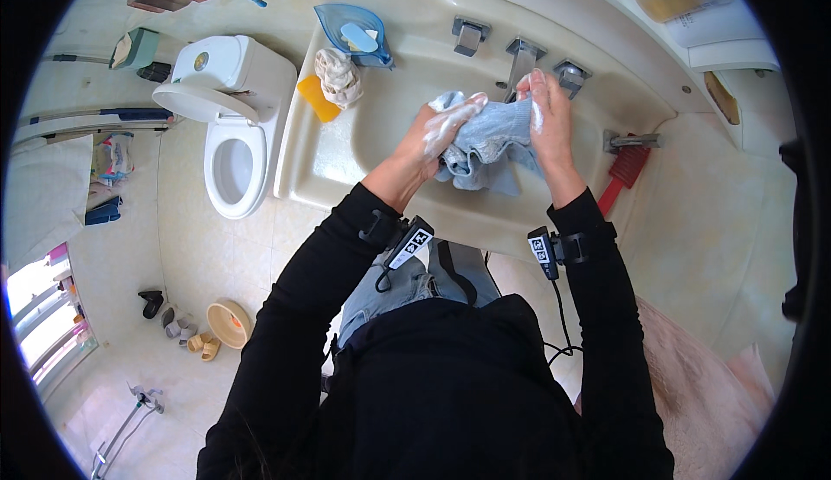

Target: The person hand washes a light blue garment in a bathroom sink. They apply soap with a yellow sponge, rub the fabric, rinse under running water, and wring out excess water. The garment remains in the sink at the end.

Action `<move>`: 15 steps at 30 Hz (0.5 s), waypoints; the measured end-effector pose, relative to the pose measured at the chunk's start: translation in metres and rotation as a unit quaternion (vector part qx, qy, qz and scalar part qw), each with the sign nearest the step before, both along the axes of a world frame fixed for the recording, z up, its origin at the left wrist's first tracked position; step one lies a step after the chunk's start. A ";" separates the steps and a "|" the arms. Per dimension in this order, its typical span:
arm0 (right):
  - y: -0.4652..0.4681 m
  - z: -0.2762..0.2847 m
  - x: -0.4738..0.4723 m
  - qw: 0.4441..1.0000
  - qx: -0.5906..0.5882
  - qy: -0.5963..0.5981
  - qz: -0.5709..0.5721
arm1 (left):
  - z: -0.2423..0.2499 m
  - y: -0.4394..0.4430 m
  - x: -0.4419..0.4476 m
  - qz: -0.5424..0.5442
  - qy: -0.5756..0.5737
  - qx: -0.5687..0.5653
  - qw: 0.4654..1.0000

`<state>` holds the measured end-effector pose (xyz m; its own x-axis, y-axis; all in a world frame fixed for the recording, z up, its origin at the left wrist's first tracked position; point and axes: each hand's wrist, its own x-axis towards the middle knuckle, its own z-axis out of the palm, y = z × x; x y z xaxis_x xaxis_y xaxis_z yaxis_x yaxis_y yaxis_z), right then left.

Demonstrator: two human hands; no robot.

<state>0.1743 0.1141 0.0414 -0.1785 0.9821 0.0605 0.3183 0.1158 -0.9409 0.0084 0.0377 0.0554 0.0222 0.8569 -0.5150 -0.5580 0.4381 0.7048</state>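
Note:
Bunched between my two hands is a wet light-blue knitted garment (490, 132) with a ribbed band at its right end. My left hand (436, 134) grips its left side, and white lather coats the back of that hand. My right hand (549, 113) holds the ribbed end, with foam on the thumb and fingers. Part of the cloth hangs down over the basin of the cream sink (383, 110). Just beyond my hands stands the metal faucet spout (523, 58), partly hidden by my right fingers.
On the sink's left ledge lie a blue leaf-shaped soap dish (337, 22) with a soap bar (358, 37), a wrung white cloth (338, 77) and an orange sponge (318, 99). Square handles (471, 35) flank the spout. A red brush (626, 171) hangs at right; a toilet (235, 162) stands left.

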 end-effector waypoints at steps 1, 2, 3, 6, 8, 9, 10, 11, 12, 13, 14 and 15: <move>-0.003 0.005 -0.003 0.999 0.026 0.037 0.018 | -0.003 0.002 -0.001 -0.006 0.018 -0.002 1.000; -0.012 0.013 -0.012 0.999 0.017 0.022 0.029 | -0.006 0.004 0.001 0.016 0.017 -0.009 1.000; -0.028 0.023 -0.024 0.997 0.041 0.029 0.050 | -0.009 0.004 0.003 0.031 0.017 -0.026 0.999; -0.053 0.055 -0.053 0.958 0.216 -0.093 0.162 | -0.016 0.000 0.018 0.115 -0.181 0.066 0.975; -0.047 0.064 -0.060 0.954 0.201 -0.179 0.132 | -0.017 -0.001 0.028 0.141 -0.172 -0.010 0.975; -0.040 0.063 -0.060 0.963 0.176 -0.179 0.097 | -0.017 -0.004 0.033 0.125 -0.124 0.002 0.984; -0.035 0.061 -0.060 0.972 0.147 -0.181 0.023 | -0.016 -0.007 0.036 0.107 -0.067 -0.002 0.992; -0.032 0.058 -0.059 0.967 0.180 -0.162 0.071 | -0.014 -0.009 0.038 0.081 -0.018 0.016 0.996; -0.031 0.056 -0.059 0.962 0.207 -0.152 0.090 | -0.013 -0.010 0.037 0.093 -0.025 0.037 0.995; -0.034 0.052 -0.058 0.955 0.215 -0.156 0.129 | -0.011 -0.010 0.036 0.110 -0.085 0.045 0.989; -0.039 0.049 -0.057 0.936 0.246 -0.183 0.175 | -0.009 -0.009 0.032 0.127 -0.144 0.047 0.980; -0.040 0.043 -0.055 0.955 0.222 -0.156 0.121 | -0.006 -0.009 0.028 0.151 -0.186 0.013 0.971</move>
